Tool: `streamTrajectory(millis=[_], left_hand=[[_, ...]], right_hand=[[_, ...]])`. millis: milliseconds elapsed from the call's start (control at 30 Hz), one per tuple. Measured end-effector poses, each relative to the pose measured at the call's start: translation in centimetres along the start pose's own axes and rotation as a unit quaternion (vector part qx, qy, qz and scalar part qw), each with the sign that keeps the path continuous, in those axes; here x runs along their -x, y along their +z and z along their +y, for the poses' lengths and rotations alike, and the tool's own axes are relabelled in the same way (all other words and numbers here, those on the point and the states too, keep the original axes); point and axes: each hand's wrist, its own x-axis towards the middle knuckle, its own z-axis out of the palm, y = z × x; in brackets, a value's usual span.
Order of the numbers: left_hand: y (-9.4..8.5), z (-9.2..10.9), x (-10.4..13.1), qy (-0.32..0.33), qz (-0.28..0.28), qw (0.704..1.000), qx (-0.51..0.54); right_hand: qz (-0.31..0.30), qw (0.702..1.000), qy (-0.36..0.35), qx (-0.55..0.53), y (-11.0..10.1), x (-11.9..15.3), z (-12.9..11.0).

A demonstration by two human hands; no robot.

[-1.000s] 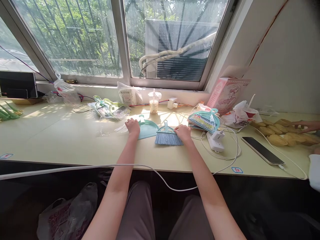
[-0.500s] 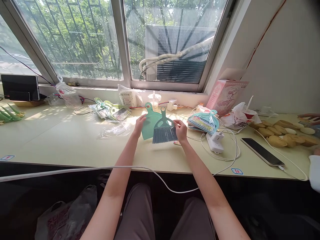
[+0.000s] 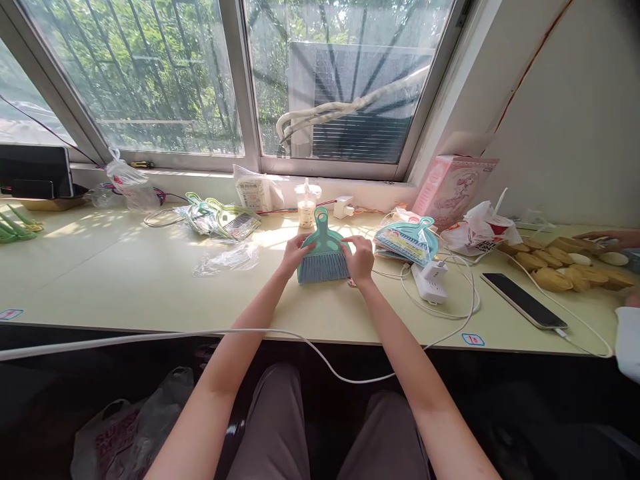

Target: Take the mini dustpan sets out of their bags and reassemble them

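Observation:
A small hand brush (image 3: 324, 267) with grey-blue bristles lies face-on over a mint green dustpan (image 3: 300, 274), their handles lined up at the top. The brush covers most of the pan. My left hand (image 3: 294, 256) grips the dustpan at its left side, thumb reaching across onto the brush. On the opposite side, my right hand (image 3: 361, 260) pinches the right end of the brush; whether those fingers also hold the pan is hidden. Both pieces are held up over the table, bristles pointing down.
Packaged brush sets (image 3: 220, 219) lie back left, with another packaged set (image 3: 407, 240) at right. Crumpled clear plastic (image 3: 227, 260) rests left of my hands. A power strip (image 3: 429, 285), phone (image 3: 523, 300) and drink cup (image 3: 307, 203) stand around. A white cable (image 3: 280, 332) crosses my forearms. Another person's hand (image 3: 610, 237) is far right.
The brush and dustpan have come together: earlier they sat side by side, partly overlapping; now the brush lies squarely over the pan. My left hand has shifted right, its thumb onto the brush.

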Motion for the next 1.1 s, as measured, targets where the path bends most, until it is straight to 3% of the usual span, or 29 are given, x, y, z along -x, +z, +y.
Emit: streamTrajectory(millis=[100, 233, 300, 433, 667, 833, 1000, 1100], left_hand=[[0.4, 0.6, 0.3, 0.021, -0.001, 1.0, -0.001], [0.8, 0.4, 0.5, 0.004, -0.016, 1.0, -0.003], [0.8, 0.0, 0.5, -0.025, -0.019, 0.999, -0.021], [0.6, -0.3, 0.4, -0.037, -0.009, 0.998, -0.05], [0.6, 0.8, 0.7, -0.019, 0.013, 0.999, -0.03], [0.7, 0.5, 0.7, -0.022, 0.029, 0.999, -0.03], [0.9, -0.1, 0.6, -0.014, 0.036, 0.999, -0.037], [0.9, -0.2, 0.5, -0.032, 0.031, 0.999, -0.027]], right_hand=[[-0.019, 0.996, 0.019, -0.09, 0.0, -0.6, 0.7], [-0.151, 0.95, 0.063, -0.268, 0.3, -1.2, 1.8], [-0.148, 0.94, 0.07, -0.3, 0.6, -1.1, 2.0], [-0.103, 0.953, 0.076, -0.274, 1.2, -0.7, 1.8], [-0.07, 0.963, 0.067, -0.251, 1.1, -0.3, 0.9], [-0.053, 0.97, 0.086, -0.22, 1.0, 0.0, 0.5], [-0.055, 0.968, 0.099, -0.223, 1.3, -0.1, 0.9], [-0.105, 0.955, 0.116, -0.253, 1.1, -0.5, 1.3]])
